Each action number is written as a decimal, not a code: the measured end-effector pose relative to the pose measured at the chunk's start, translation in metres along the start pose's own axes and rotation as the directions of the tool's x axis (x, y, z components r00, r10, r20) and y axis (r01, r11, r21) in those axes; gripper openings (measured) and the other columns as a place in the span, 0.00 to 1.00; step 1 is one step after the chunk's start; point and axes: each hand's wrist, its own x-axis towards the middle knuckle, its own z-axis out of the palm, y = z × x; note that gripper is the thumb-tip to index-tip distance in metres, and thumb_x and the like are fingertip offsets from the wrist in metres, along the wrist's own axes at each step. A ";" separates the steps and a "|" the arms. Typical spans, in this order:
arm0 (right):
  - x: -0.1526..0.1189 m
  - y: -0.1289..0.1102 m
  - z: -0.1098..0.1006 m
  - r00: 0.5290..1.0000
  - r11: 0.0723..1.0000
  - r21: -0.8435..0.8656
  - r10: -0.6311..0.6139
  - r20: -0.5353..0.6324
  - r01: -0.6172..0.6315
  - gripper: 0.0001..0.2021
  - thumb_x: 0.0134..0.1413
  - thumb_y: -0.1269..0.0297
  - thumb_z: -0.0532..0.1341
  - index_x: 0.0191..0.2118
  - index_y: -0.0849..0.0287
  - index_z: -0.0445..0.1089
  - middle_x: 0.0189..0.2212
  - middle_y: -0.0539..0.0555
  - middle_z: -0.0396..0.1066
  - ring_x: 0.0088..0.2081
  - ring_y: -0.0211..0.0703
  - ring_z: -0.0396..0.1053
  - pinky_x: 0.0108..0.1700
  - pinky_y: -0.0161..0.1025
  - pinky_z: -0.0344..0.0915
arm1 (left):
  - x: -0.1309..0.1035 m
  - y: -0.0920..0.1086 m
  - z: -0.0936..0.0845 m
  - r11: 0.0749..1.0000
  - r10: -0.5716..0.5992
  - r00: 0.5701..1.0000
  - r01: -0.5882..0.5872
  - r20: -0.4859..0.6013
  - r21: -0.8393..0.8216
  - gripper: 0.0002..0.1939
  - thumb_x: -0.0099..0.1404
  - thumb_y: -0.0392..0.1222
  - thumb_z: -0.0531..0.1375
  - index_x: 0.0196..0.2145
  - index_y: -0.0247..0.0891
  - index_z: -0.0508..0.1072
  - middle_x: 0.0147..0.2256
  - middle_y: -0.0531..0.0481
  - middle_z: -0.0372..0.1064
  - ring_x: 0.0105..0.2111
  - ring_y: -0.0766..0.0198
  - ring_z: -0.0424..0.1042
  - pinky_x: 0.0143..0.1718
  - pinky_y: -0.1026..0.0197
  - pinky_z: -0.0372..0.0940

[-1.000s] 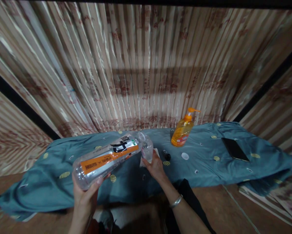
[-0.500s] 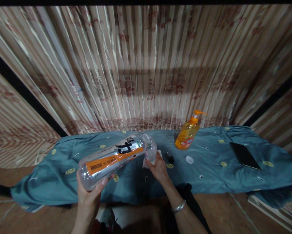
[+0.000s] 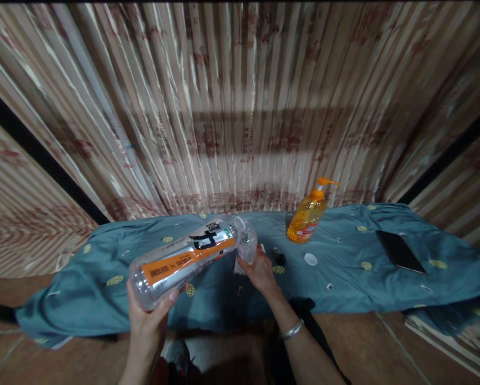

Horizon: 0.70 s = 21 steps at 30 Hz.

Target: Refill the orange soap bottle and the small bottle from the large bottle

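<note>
My left hand (image 3: 151,315) is wrapped round the lower end of a large clear plastic bottle (image 3: 187,262) with an orange and silver label. The bottle is tilted, its neck pointing right. At its mouth is a small clear container (image 3: 248,238), which my right hand (image 3: 260,270) grips from the right. Its exact kind is hard to make out; a pale patch shows under it. Close to my right hand lie a small black cap (image 3: 280,259) and a white disc (image 3: 310,259).
A pump bottle of orange liquid (image 3: 307,218) stands at the back, right of centre. Farther right lies a black phone (image 3: 400,251). Everything rests on a teal patterned cloth (image 3: 344,291). Behind hangs a striped curtain (image 3: 240,107), with dark frame bars (image 3: 43,155) at the sides.
Both hands keep their hold, with the bottle at nearly the same tilt. My right hand has shifted slightly around the small container. The whole view has moved a little.
</note>
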 end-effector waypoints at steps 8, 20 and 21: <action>0.000 -0.001 0.002 1.000 0.999 -0.032 -0.013 -0.019 0.013 0.24 0.59 0.59 0.67 0.57 0.65 0.68 0.44 0.65 0.80 0.47 0.58 0.80 0.49 0.43 0.73 | 0.002 -0.002 -0.002 1.000 -0.009 1.000 0.009 -0.008 -0.006 0.42 0.44 0.41 0.78 0.57 0.46 0.72 0.49 0.46 0.74 0.45 0.52 0.76 0.50 0.43 0.74; -0.001 0.001 0.002 1.000 0.999 -0.046 -0.017 -0.011 0.016 0.23 0.61 0.58 0.67 0.57 0.65 0.68 0.46 0.66 0.80 0.50 0.57 0.79 0.52 0.45 0.73 | 0.001 0.000 0.007 0.999 -0.001 1.000 0.001 -0.002 -0.046 0.45 0.44 0.41 0.79 0.59 0.46 0.70 0.51 0.44 0.72 0.43 0.55 0.76 0.40 0.51 0.78; -0.001 0.002 0.003 1.000 0.999 -0.041 -0.020 -0.010 0.020 0.23 0.60 0.58 0.67 0.57 0.64 0.68 0.46 0.66 0.80 0.49 0.57 0.79 0.52 0.46 0.74 | 0.002 0.000 0.007 0.999 0.002 1.000 -0.002 0.000 -0.051 0.45 0.44 0.41 0.79 0.59 0.46 0.70 0.51 0.44 0.72 0.43 0.55 0.76 0.40 0.52 0.78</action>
